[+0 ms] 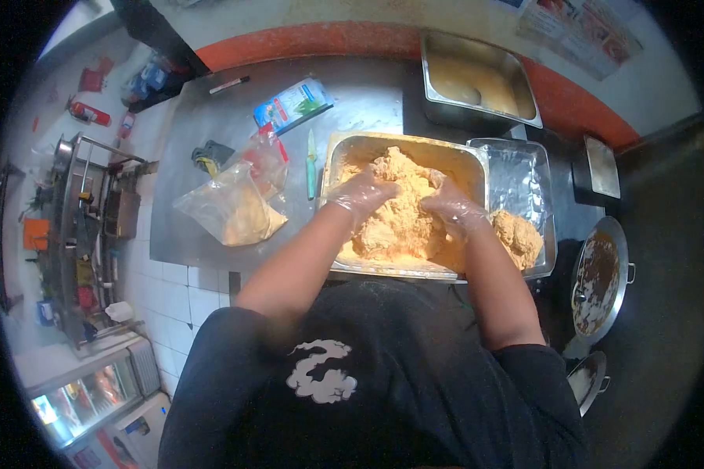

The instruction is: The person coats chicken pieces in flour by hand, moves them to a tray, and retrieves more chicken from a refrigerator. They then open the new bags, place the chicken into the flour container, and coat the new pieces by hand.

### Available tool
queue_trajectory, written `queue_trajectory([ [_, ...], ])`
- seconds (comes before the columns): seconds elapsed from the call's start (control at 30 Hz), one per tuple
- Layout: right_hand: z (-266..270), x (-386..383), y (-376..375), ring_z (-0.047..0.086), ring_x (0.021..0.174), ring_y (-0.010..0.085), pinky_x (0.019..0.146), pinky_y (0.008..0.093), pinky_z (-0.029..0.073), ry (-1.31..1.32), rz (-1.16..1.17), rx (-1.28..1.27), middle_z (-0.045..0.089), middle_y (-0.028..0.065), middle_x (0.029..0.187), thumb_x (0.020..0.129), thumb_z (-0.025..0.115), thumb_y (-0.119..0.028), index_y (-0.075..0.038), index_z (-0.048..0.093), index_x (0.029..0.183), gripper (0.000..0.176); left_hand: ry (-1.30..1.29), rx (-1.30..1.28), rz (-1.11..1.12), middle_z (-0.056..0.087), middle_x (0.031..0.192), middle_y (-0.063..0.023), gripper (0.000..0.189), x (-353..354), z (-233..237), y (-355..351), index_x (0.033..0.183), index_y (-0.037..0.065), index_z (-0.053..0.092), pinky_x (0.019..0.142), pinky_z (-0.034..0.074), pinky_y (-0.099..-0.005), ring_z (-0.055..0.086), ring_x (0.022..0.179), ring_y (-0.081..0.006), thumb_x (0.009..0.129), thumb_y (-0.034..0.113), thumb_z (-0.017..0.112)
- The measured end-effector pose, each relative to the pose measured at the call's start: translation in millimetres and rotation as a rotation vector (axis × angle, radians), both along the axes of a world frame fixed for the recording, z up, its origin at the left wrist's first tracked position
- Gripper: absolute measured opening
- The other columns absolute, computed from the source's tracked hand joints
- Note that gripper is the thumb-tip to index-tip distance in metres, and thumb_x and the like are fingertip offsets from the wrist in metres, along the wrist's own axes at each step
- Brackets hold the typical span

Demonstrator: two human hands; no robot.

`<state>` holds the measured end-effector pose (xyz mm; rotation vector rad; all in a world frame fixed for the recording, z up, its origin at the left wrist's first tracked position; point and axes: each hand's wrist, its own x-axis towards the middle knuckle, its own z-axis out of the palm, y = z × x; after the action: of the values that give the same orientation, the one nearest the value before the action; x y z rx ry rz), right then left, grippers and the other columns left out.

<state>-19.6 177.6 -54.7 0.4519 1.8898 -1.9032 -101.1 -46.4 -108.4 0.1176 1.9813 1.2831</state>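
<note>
A deep metal pan [406, 273] on the counter in front of me holds loose yellow-orange breading flour and a tall heap of lumpy, flour-coated food [403, 199]. My left hand [365, 193], in a clear plastic glove, is cupped against the heap's left side, its fingertips partly sunk in flour. Opposite it, my right hand [455, 205], gloved the same way, presses on the right side with its fingers bent around the heap. What lies under the flour is hidden. To the right, a clear tray [524, 168] contains a crumbly coated piece [517, 239].
Left of the pan lie a green-handled knife [311, 168], an open bag of flour [235, 209], a blue packet [292, 103] and a marker [229, 84]. A metal container of cloudy liquid [477, 82] stands behind. Pans [600, 280] sit at right.
</note>
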Motion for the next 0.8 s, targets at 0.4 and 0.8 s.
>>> queue_trajectory([
  [0.4,-1.9,42.8,-41.3,0.062,0.135,0.0429,0.114,0.0381,0.05,-0.217,0.709,1.01,0.058,0.0386,0.146,0.071,0.086,-0.038,0.021,0.012,0.163,0.132,0.193,-0.675,-0.476,0.05,0.152,-0.0427,0.149,66.5,73.2,-2.6,0.163,-0.015,-0.017,0.119,0.045,-0.0423,0.053,0.145,-0.0473,0.081,0.063,0.08],
  [0.8,20.1,61.1,-25.9,0.056,0.143,0.0317,0.119,0.036,0.046,-0.067,0.001,0.268,0.052,0.0268,0.159,0.074,0.086,-0.005,0.011,0.012,0.168,0.121,-0.138,0.197,-0.038,0.059,0.149,-0.0342,0.109,50.6,88.7,-26.0,0.166,-0.015,-0.002,0.114,0.049,-0.0333,0.062,0.137,-0.0377,0.094,0.028,0.068],
])
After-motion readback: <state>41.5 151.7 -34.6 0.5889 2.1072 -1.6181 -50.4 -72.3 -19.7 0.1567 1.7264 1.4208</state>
